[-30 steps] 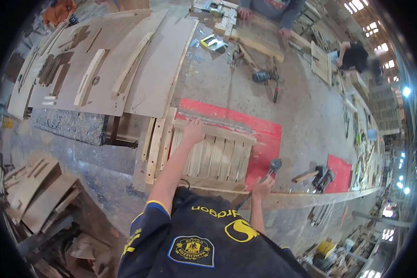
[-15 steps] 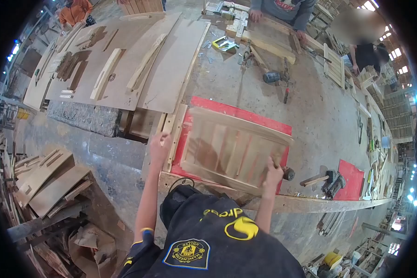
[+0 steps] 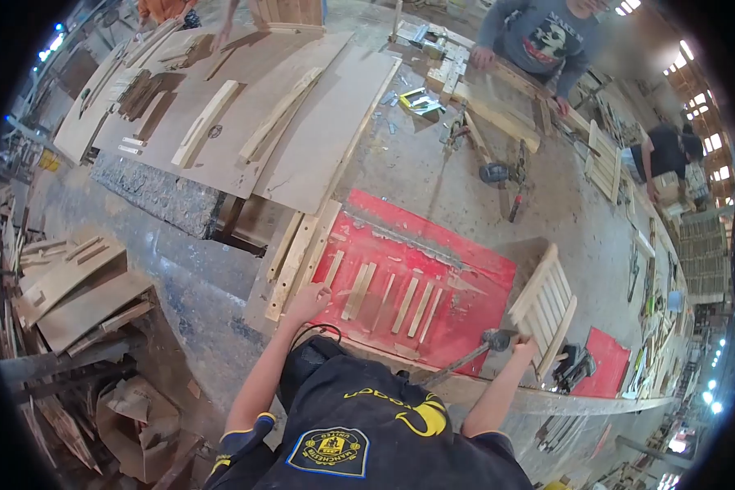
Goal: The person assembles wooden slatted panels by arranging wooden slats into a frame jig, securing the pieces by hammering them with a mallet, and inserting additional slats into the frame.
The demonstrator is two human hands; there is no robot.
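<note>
A red board (image 3: 482,278) lies on the workbench in front of me, with several loose wooden strips (image 3: 406,305) on it. My right hand (image 3: 524,348) grips the slatted wooden frame (image 3: 547,302) by its lower left corner; the frame stands tilted to the right of the red board. Beside that hand, the head of a mallet (image 3: 496,340) rests near the board's lower right edge, its handle running down toward my body. My left hand (image 3: 309,302) is over the left edge of the red board, fingers partly curled, with nothing visible in them.
Large wooden panels (image 3: 302,163) with loose strips lie at the left. Another mallet (image 3: 494,172) and a yellow tool (image 3: 420,101) lie farther back. A co-worker in a grey top (image 3: 539,41) stands across the bench. Hammers (image 3: 576,367) lie at the right.
The slatted frame has moved from the red board to the right in my right hand, leaving loose strips behind. My left hand has let go of the frame and hovers at the board's left edge.
</note>
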